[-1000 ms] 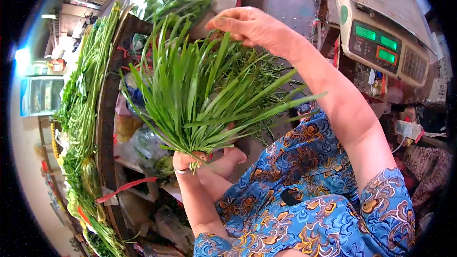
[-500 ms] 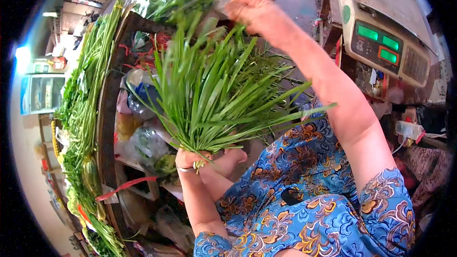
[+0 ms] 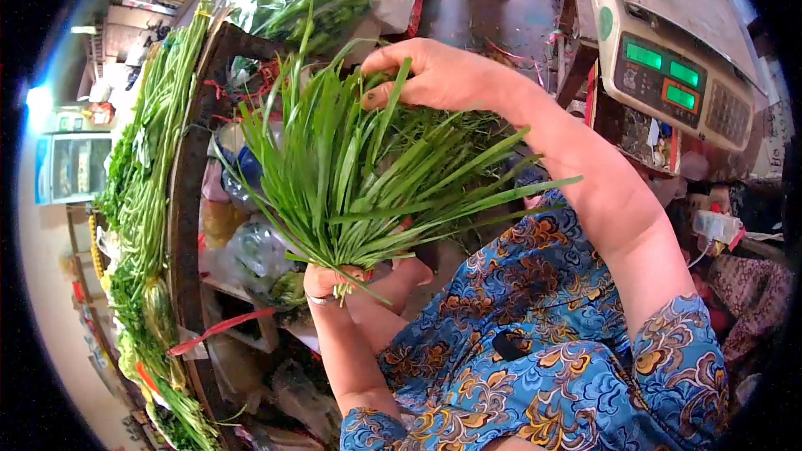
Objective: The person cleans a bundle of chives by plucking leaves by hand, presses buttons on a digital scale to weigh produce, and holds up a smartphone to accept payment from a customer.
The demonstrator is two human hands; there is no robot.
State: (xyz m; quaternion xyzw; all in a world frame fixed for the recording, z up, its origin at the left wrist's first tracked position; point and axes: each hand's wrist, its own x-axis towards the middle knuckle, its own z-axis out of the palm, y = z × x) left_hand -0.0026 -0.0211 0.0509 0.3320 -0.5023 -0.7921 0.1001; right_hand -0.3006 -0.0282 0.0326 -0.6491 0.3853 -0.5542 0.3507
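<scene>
Long green stalks (image 3: 154, 184) are laid lengthwise along a dark wood-edged counter (image 3: 185, 217). Clear plastic bags (image 3: 257, 249) are stored on the shelf (image 3: 227, 287) beneath. A scale (image 3: 668, 88) is carried by a wooden stand (image 3: 582, 67).

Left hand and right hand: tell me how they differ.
The left hand grips the stem ends of the bunch of flat green leaves; the right hand is among the tips, visible fingers apart. The left hand has a wristband; the right hand shows none. Both are gloveless.

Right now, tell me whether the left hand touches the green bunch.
Touching: the head view shows the left hand closed around the green bunch near its stem ends.
</scene>
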